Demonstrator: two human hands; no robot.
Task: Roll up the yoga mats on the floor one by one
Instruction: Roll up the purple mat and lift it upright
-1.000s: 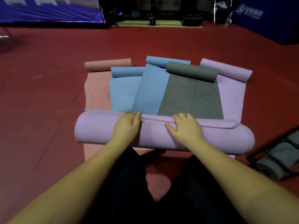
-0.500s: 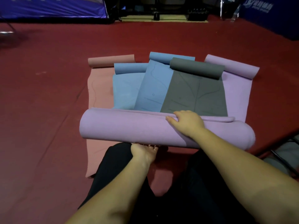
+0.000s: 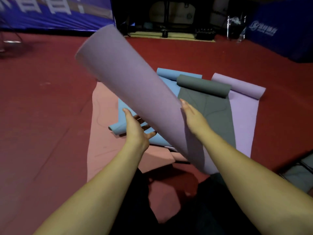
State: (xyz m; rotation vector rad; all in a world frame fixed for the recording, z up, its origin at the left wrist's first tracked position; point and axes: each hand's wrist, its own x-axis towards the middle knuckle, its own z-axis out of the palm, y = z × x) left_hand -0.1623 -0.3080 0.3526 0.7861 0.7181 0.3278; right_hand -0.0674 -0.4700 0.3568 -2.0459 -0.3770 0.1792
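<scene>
Head view shows the rolled purple mat [image 3: 132, 85] lifted off the floor, tilted, its far end up to the left and its near end low by the right forearm. Left hand [image 3: 135, 128] is under the roll with the palm up and the fingers spread, supporting it. Right hand [image 3: 193, 116] lies flat against the right side of the roll, fingers straight. Below, on the red floor [image 3: 42, 124], the pink mat [image 3: 105, 141], blue mat [image 3: 171, 77], grey mat [image 3: 211, 107] and light purple mat [image 3: 242, 116] lie partly unrolled, overlapping.

bare forearms [image 3: 105, 187]; black trousers [image 3: 211, 214]
</scene>
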